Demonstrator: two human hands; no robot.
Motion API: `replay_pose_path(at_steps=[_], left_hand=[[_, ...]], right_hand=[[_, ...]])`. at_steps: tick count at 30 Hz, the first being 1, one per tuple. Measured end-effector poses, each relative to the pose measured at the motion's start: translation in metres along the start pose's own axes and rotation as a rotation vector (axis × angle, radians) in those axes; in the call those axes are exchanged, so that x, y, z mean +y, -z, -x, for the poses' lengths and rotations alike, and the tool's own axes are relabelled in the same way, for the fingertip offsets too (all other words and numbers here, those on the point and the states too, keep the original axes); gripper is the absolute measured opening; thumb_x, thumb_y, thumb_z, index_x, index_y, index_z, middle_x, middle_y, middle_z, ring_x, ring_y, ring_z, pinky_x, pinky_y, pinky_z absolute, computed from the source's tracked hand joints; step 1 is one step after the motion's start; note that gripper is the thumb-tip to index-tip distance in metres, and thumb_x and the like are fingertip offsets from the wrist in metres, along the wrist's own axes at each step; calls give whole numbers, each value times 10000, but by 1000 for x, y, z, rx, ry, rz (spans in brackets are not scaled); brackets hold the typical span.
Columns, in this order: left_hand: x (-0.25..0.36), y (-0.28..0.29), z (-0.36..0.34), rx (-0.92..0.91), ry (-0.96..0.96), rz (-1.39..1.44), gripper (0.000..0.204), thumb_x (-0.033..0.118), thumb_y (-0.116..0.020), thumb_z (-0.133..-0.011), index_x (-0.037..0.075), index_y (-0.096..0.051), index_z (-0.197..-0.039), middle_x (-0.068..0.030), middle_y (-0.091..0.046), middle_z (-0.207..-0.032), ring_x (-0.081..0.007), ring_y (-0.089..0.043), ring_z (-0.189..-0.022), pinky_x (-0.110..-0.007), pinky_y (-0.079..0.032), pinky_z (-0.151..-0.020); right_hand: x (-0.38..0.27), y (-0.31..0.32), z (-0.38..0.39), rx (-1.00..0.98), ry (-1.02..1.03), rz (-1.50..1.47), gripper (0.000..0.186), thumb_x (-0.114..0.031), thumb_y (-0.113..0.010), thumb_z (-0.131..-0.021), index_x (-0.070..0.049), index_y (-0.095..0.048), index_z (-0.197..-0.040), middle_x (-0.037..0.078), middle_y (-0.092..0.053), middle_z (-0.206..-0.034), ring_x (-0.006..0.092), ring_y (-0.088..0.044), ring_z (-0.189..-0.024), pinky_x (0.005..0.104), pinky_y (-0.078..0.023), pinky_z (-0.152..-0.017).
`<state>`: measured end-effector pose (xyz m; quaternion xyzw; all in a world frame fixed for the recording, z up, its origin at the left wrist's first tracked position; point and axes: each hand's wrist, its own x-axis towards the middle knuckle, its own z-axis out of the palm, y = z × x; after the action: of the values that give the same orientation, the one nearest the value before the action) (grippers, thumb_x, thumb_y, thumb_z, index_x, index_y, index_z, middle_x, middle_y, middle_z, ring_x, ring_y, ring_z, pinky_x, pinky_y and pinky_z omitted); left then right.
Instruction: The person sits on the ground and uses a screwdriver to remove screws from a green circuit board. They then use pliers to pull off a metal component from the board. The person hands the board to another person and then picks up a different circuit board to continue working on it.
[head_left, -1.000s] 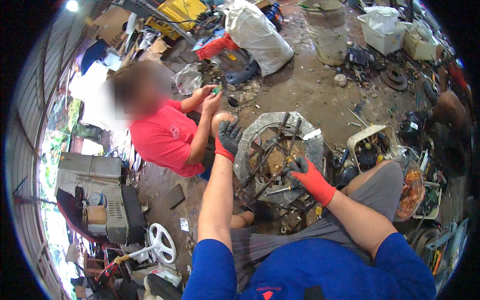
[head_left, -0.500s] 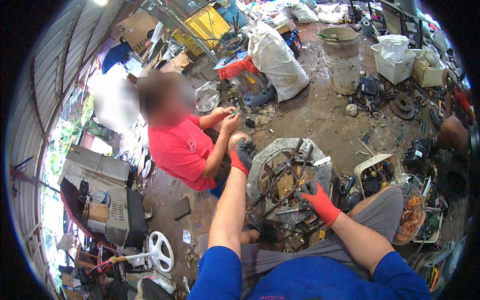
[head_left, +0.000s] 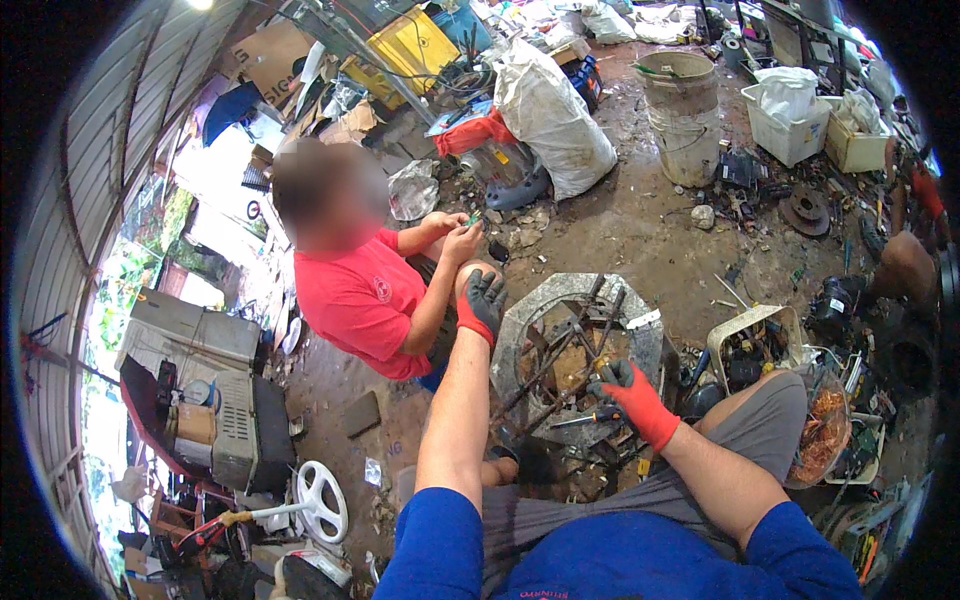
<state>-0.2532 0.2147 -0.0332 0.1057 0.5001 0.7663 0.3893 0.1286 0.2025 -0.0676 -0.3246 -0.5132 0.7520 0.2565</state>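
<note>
My left hand (head_left: 482,303), in a red and dark grey glove, reaches out beside the knee of a seated person. Its fingers are stretched and slightly apart, with nothing seen in them. My right hand (head_left: 636,398), gloved alike, is closed above the right side of an octagonal grey block (head_left: 520,338). A small brassy or metal bit shows at its fingertips, too small to name. Long rusty rods (head_left: 563,360) cross the block's open middle. A screwdriver (head_left: 587,417) with a dark and blue handle lies just below my right hand.
Close on the left sits the person in a red shirt (head_left: 360,310), a small green piece in their hands. To my right stand a cream bin (head_left: 757,318) of scrap and a tub of copper wire (head_left: 824,430). A tall bucket (head_left: 682,130) and a white sack (head_left: 555,120) stand farther off.
My left hand has drawn slightly left and down, and its fingers have straightened. My right hand has hardly moved. The seated person's hands have shifted slightly around the green piece.
</note>
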Motion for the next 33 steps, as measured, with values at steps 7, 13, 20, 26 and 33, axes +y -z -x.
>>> replay_pose_path(at_steps=[7, 13, 20, 26, 33], left_hand=[[5, 9, -7, -11, -49, 13, 529, 378, -448, -1026, 147, -354, -1492, -103, -404, -1501, -349, -493, -1286, -494, -396, -1074], [-2, 7, -30, -13, -36, -5, 503, 361, -429, -1028, 121, -379, -1467, -112, -408, -1487, -359, -477, -1296, -509, -419, -1061], [9, 50, -67, -132, -115, 27, 472, 358, -442, -1019, 128, -434, -1431, -84, -453, -1433, -338, -478, -1273, -505, -417, -1056], [-13, -10, -94, -83, -55, 1, 441, 345, -492, -996, 181, -437, -1401, -56, -457, -1390, -274, -481, -1250, -509, -457, -1015], [-4, 0, -116, 29, 18, -4, 444, 414, -437, -1023, 226, -461, -1424, -11, -446, -1457, -293, -438, -1329, -479, -355, -1099]], right_hand=[[3, -1, -1, -78, -65, 60, 770, -230, -767, -832, 41, -376, -1438, 173, -591, -1291, 234, -570, -1165, 350, -449, -998], [3, -2, 6, 63, -97, 174, 799, -282, -776, -827, 33, -376, -1443, 208, -588, -1294, 283, -576, -1180, 371, -452, -1006], [-11, -19, 16, 36, -94, 140, 758, -264, -776, -829, 23, -404, -1423, 185, -611, -1268, 268, -582, -1171, 364, -447, -1011], [16, 1, -5, 17, -100, 82, 609, -186, -745, -852, 26, -474, -1355, 122, -628, -1225, 195, -573, -1129, 328, -454, -981], [-35, -18, 12, -69, -113, -96, 474, -101, -708, -868, -2, -526, -1294, 62, -631, -1159, 146, -565, -1059, 308, -450, -948]])
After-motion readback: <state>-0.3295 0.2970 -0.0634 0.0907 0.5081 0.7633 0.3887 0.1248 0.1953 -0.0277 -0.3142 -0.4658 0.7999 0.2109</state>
